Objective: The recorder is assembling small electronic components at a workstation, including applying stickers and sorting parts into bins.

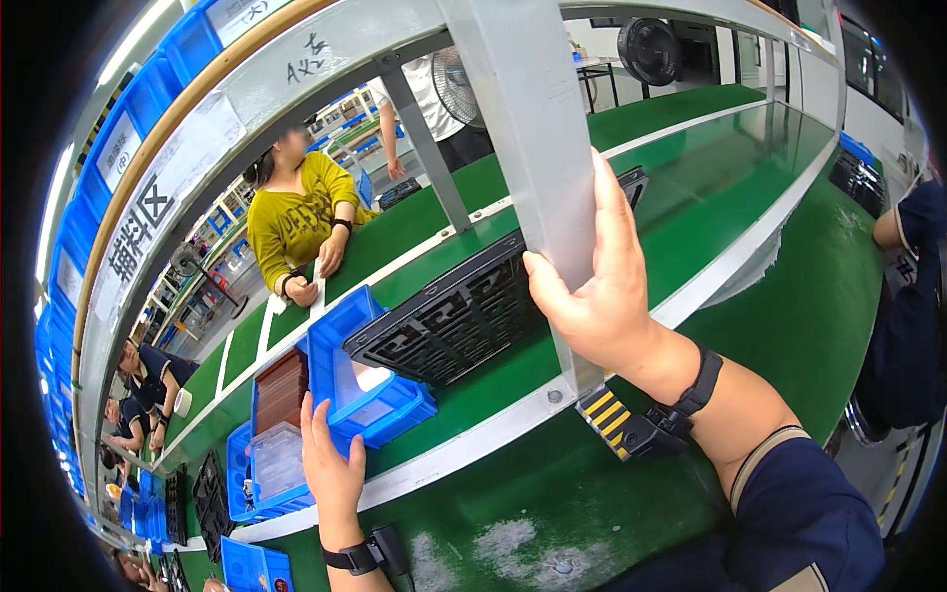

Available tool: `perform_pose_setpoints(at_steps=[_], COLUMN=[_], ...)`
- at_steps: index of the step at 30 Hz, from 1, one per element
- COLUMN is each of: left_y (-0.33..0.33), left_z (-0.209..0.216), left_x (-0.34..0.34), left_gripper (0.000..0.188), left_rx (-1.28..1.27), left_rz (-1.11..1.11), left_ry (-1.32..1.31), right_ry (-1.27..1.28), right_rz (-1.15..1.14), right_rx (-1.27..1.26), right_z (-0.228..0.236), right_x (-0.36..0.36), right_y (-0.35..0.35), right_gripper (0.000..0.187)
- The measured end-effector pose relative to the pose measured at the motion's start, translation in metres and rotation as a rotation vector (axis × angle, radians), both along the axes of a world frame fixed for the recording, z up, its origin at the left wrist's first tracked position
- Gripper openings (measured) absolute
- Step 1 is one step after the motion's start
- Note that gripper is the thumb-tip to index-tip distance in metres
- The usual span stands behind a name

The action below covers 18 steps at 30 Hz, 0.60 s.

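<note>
right hand [607, 296], spread, overlaps gray post [523, 109] at centre; left hand [336, 479], spread, near blue bin [400, 419], lower left of frame.

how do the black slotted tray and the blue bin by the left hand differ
The black slotted tray has an openwork face, while the blue bin by the left hand has solid walls. The tray looks longer and shallower; the bin looks shorter and deeper. Both look roughly rectangular.
</note>
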<state>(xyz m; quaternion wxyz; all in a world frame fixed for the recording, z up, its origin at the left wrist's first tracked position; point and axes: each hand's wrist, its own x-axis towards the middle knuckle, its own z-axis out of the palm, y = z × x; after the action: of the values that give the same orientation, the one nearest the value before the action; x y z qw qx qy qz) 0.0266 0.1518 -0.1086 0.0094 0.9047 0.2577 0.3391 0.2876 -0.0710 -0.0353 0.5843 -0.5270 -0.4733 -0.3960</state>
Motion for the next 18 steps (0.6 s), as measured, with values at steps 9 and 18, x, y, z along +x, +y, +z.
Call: perform_pose_setpoints(at_steps=[9,18], left_y=[0.0039,0.0043], left_z=[-0.0019,-0.0019], left_x=[-0.0029,-0.0018], left_gripper=[0.063,0.063], left_rx=[-0.022,-0.045], left_rz=[-0.02,0.028], left_ry=[0.005,0.013], right_ry=[0.094,0.098], right_rz=[-0.033,0.196], right_rx=[-0.02,-0.016], right_z=[-0.0076,-0.0031], right_x=[0.0011,-0.0007], right_y=[0.0013,0.0038], right_gripper=[0.08,0.073])
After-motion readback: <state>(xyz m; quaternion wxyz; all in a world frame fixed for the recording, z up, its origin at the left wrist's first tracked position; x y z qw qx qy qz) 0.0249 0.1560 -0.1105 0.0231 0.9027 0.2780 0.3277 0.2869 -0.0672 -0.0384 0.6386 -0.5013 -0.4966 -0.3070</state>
